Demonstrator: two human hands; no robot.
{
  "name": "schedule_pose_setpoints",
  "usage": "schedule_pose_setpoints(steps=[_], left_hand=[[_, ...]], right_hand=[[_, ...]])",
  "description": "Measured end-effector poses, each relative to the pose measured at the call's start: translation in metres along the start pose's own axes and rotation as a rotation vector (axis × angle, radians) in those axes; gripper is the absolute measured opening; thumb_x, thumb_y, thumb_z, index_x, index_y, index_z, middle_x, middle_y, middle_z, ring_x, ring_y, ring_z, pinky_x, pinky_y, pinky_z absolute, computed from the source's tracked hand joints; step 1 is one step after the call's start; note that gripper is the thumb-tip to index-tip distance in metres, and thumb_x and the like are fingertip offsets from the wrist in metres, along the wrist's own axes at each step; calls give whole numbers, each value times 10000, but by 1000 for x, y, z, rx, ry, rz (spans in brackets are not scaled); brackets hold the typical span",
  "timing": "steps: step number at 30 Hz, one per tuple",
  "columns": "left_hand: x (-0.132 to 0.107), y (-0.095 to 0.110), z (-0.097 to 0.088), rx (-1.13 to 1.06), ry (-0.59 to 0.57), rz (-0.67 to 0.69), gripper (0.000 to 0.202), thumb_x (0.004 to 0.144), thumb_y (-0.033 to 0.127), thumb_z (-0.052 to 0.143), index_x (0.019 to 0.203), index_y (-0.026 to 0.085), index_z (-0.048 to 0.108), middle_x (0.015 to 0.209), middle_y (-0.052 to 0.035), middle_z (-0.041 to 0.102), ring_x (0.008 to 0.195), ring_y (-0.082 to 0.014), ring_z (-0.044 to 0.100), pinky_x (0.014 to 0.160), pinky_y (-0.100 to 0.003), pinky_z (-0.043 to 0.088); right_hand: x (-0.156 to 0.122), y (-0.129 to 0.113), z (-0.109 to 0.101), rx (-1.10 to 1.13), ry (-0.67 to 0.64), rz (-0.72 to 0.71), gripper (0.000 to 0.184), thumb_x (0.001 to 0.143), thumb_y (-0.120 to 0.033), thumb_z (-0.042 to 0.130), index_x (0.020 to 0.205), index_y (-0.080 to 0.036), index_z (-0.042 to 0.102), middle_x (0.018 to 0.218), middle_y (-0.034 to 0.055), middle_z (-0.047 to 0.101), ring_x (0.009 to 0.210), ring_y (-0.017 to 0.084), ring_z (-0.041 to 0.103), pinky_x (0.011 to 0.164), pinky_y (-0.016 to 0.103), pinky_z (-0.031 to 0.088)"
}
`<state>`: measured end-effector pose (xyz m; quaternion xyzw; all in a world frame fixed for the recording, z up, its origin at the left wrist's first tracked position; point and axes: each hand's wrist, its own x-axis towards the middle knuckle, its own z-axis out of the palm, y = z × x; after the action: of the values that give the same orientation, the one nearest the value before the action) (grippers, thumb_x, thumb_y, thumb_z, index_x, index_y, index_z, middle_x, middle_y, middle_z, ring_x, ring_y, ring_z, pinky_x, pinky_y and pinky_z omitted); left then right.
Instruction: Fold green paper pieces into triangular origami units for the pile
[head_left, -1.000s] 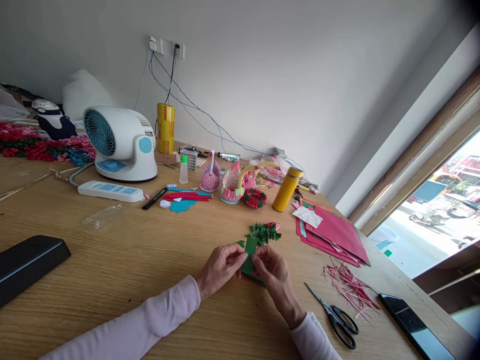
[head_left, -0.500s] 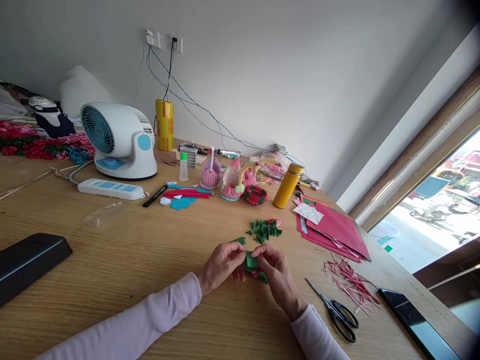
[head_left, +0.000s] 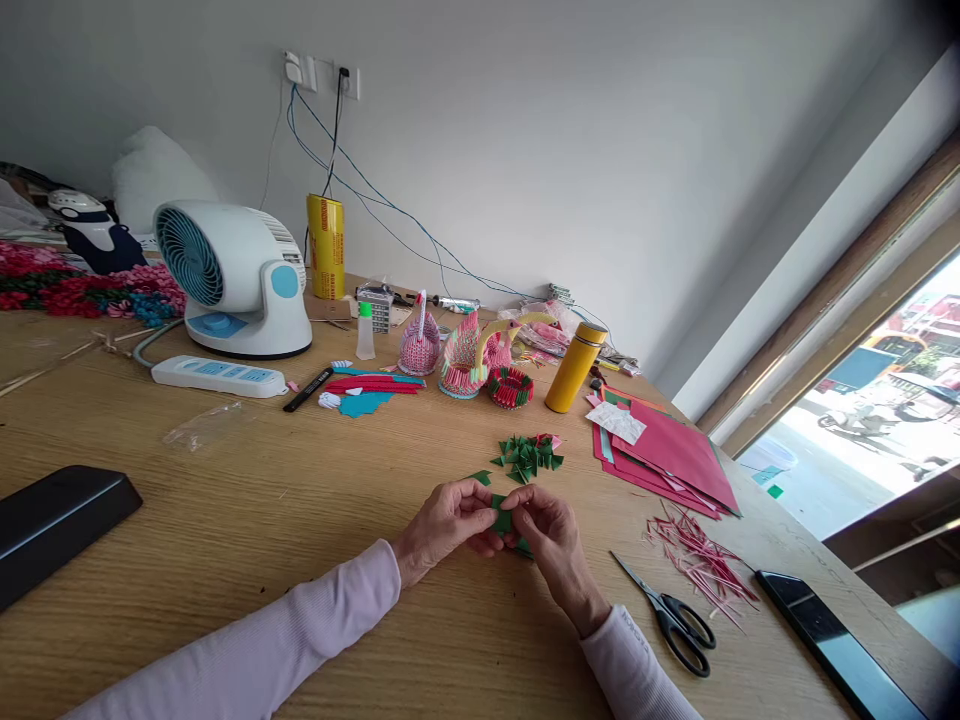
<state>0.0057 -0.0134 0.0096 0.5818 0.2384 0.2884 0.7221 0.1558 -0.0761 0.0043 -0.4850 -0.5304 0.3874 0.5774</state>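
A small piece of green paper [head_left: 501, 514] is pinched between my two hands. My left hand [head_left: 450, 522] grips its left side with thumb and fingers closed. On the right side, my right hand [head_left: 549, 528] holds it the same way, fingertips near the top edge. Other green paper shows partly under my fingers. Just beyond the hands lies a loose green scrap [head_left: 480, 478]. Farther back is a pile of folded green paper triangles [head_left: 528, 458] with a bit of pink. A round red and green folded-paper ring [head_left: 511, 388] sits behind the pile.
Black-handled scissors [head_left: 679, 625] lie right of my right hand, near pink paper strips [head_left: 701, 555] and a phone [head_left: 832, 640]. Red paper sheets [head_left: 675, 450] and a yellow flask [head_left: 576, 368] stand beyond. At left are a fan [head_left: 232, 280] and a black object [head_left: 60, 525].
The green paper between my fingers shows less surface and looks darker, apparently tilted or folded. My hands stay nearly in place. The view has shifted slightly.
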Motion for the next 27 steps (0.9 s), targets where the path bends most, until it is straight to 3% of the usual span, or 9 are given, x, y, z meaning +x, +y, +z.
schedule_pose_setpoints(steps=[5, 9, 13, 17, 22, 27], left_hand=[[1, -2, 1, 141, 39, 68, 172, 752, 262, 587, 832, 120, 530, 725, -40, 628, 582, -131, 611, 527, -251, 517], [0, -9, 2, 301, 26, 162, 107, 765, 197, 531, 856, 143, 513, 735, -21, 611, 569, -113, 590, 503, -221, 494], [0, -12, 1, 374, 83, 221, 163, 764, 167, 511, 923, 167, 472, 737, 3, 600, 560, -103, 569, 466, -197, 471], [-1, -9, 1, 430, 112, 250, 181, 776, 178, 523, 947, 175, 465, 768, 0, 611, 585, -99, 564, 483, -189, 459], [0, -11, 1, 442, 126, 313, 238, 750, 193, 603, 948, 173, 473, 849, -16, 618, 703, -113, 593, 612, -217, 486], [3, -15, 3, 398, 154, 285, 226, 734, 226, 644, 875, 176, 476, 756, 7, 606, 665, -116, 601, 603, -222, 488]], right_hand=[[0, -7, -2, -76, 51, 15, 207, 870, -375, 510, 917, -183, 571, 698, -10, 561, 598, 115, 539, 567, 217, 453], [4, 1, -7, -256, -2, 45, 316, 847, -448, 529, 778, -146, 594, 592, -3, 534, 532, 113, 493, 491, 208, 393], [6, 7, -10, -322, -47, 65, 364, 837, -477, 535, 783, -129, 626, 565, 1, 534, 516, 110, 480, 477, 207, 372], [6, 4, -10, -294, -68, 75, 382, 838, -482, 532, 754, -124, 633, 559, 7, 546, 503, 105, 483, 469, 204, 371], [5, 3, -9, -196, 35, 80, 374, 838, -479, 538, 744, -128, 623, 526, -10, 514, 464, 92, 451, 436, 200, 347], [5, 4, -7, -161, 83, 75, 362, 839, -467, 544, 736, -128, 621, 518, -13, 512, 445, 81, 431, 424, 197, 331]])
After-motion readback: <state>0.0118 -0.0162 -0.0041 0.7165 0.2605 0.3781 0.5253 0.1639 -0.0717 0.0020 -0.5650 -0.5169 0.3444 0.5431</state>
